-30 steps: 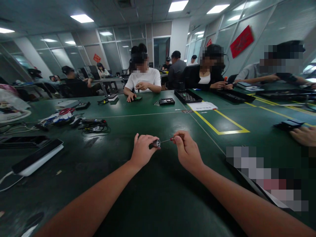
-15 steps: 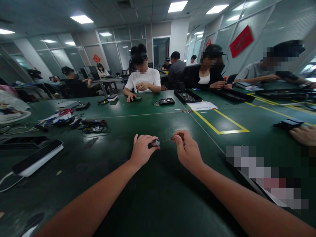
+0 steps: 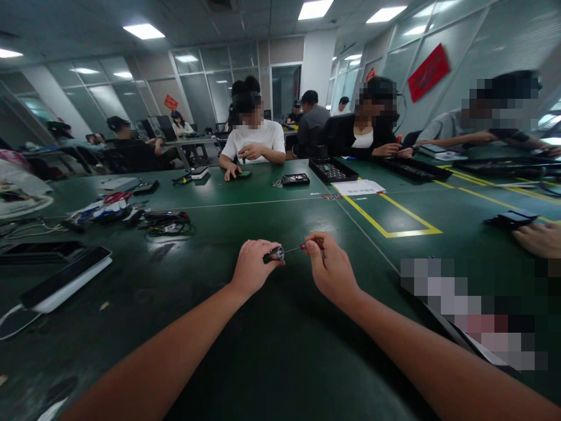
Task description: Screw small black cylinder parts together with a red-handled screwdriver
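My left hand [image 3: 255, 264] is closed around a small dark cylinder [image 3: 276, 254] with a silvery round end that faces right. Most of its body is hidden by my fingers, and I cannot tell its exact kind. My right hand [image 3: 329, 262] grips a screwdriver [image 3: 303, 247] by its reddish-brown handle. The thin shaft points left, and its tip is at the cylinder's silvery end; whether it sits inside cannot be made out. Both hands are held over the green table [image 3: 263, 351].
Cables and tools [image 3: 164, 222] lie left of my hands, with a black-and-white power strip [image 3: 68, 280] nearer. A black tray [image 3: 333, 171] and a white paper [image 3: 358, 187] lie ahead. A co-worker in white [image 3: 253, 140] sits opposite; another person's hand [image 3: 539, 238] rests at right.
My right hand has moved slightly left, bringing the screwdriver's tip from just short of the cylinder to its end. My left hand has stayed nearly still.
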A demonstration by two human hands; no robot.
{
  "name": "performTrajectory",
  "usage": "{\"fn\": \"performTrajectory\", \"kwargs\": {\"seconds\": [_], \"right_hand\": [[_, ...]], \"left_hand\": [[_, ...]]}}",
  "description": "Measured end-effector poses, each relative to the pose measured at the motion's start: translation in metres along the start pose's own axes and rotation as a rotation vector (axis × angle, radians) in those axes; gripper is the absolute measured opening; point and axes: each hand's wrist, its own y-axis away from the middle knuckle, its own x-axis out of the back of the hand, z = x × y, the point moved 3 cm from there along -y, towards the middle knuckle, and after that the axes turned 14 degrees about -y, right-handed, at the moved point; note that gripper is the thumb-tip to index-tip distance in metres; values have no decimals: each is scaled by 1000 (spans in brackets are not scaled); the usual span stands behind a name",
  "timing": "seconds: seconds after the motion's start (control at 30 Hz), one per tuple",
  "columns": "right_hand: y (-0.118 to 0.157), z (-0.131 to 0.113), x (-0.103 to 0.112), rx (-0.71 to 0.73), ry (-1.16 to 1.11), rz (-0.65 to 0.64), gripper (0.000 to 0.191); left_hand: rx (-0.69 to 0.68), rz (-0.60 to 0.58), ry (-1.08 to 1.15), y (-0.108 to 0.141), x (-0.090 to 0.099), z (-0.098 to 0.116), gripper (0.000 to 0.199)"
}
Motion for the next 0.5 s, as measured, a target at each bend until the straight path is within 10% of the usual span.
{"fn": "performTrajectory", "kwargs": {"seconds": [0.5], "right_hand": [[-2, 2, 5, -19, -3, 58, 15]], "left_hand": [[102, 1, 84, 0, 1, -7, 29]]}}
